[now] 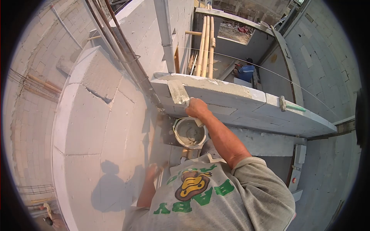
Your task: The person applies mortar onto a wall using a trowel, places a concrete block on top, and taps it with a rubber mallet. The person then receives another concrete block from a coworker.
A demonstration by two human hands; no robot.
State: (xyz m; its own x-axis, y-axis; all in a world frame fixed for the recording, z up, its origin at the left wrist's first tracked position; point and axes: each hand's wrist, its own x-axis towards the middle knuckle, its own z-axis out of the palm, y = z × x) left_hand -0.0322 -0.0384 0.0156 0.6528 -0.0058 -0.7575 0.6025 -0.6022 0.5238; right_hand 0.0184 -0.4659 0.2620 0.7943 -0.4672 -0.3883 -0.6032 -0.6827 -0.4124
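My right hand (197, 108) is closed around the handle of a trowel (178, 91). The trowel's flat, mortar-smeared blade lies against the upper edge of a low block wall (227, 101), near its left end. Grey mortar (216, 80) coats part of that wall's top. Below my right hand is a bucket (177, 135) with grey mortar inside. My left hand (155, 171) is low beside the pale block wall on the left; its fingers are blurred, and whether it touches the wall I cannot tell.
A mallet with a green handle (296, 108) rests on the low wall's top, to the right. Metal poles (133, 57) rise at the left corner. A taut string (269, 72) crosses above the wall. Beyond are bamboo poles (205, 46) and a person in blue (246, 72), lower down.
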